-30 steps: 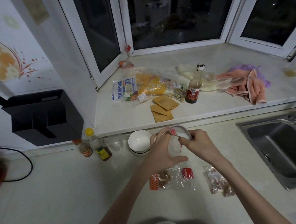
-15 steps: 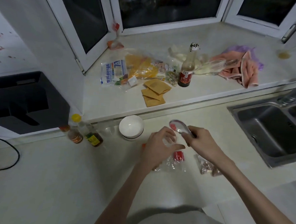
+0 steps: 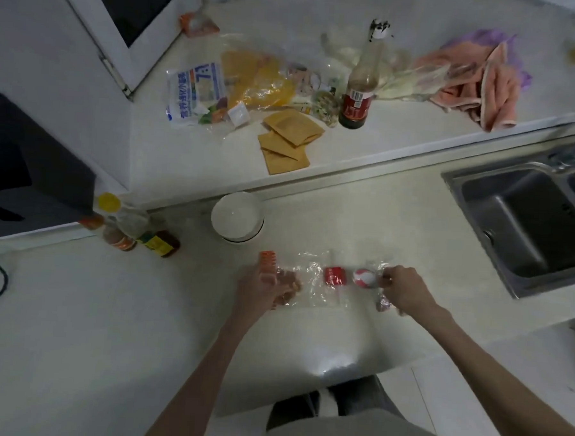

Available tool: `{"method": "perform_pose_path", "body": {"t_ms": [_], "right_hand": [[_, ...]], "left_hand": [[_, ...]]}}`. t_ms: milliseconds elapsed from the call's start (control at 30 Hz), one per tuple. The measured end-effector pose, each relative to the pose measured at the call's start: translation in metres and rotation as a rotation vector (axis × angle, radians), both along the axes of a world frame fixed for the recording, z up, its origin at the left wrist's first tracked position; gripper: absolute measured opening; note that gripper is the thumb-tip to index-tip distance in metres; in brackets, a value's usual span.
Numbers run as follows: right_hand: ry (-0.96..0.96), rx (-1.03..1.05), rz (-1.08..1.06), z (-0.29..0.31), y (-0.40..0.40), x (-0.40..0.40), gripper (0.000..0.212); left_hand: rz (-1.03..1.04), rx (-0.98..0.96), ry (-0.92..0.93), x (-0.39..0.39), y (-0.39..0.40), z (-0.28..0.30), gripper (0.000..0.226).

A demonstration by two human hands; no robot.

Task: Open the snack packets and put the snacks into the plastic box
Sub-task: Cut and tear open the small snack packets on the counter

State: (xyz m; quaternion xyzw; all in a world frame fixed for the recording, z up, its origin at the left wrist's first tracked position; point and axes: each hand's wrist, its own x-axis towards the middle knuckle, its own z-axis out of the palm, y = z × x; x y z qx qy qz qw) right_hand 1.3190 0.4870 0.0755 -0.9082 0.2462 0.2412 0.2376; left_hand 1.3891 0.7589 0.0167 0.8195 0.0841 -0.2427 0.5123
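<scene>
Left of the sink [image 3: 525, 227], the left hand [image 3: 259, 291] rests on a sealed packet [image 3: 284, 284], the right hand [image 3: 405, 290] pinches a torn wrapper [image 3: 364, 277]; no box visible, filling seemingly unstarted

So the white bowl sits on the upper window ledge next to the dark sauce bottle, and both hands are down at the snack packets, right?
Not quite. The head view shows the white bowl on the lower counter, just below the ledge; only the dark sauce bottle stands on the window ledge. The rest holds: the left hand and right hand are both down at the snack packets.
</scene>
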Motion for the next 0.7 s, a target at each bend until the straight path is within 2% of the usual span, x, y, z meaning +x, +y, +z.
{"method": "perform_pose_path", "body": {"t_ms": [67, 133, 267, 400, 500, 633, 700], "right_hand": [[0.088, 0.015, 0.024, -0.015, -0.004, 0.008, 0.040], [0.133, 0.002, 0.017, -0.028, -0.008, 0.016, 0.034], [0.072, -0.005, 0.022, -0.046, -0.005, 0.032, 0.020], [0.037, 0.035, 0.019, -0.064, 0.001, 0.045, 0.028], [0.016, 0.065, 0.018, -0.073, 0.006, 0.049, 0.035], [-0.008, 0.141, 0.119, -0.076, 0.012, 0.057, 0.022], [0.007, 0.190, 0.180, -0.077, 0.014, 0.061, 0.027]], "left_hand": [[0.018, 0.106, -0.011, 0.001, 0.013, -0.010, 0.030], [0.032, 0.163, -0.015, 0.002, 0.022, -0.023, 0.032], [0.036, 0.247, 0.030, 0.007, 0.023, -0.037, 0.035], [0.075, 0.261, 0.078, 0.015, 0.012, -0.048, 0.033], [0.161, 0.201, 0.107, 0.017, 0.003, -0.057, 0.035], [0.181, 0.161, 0.170, 0.020, -0.009, -0.069, 0.040], [0.211, 0.156, 0.179, 0.021, -0.014, -0.072, 0.041]]}}
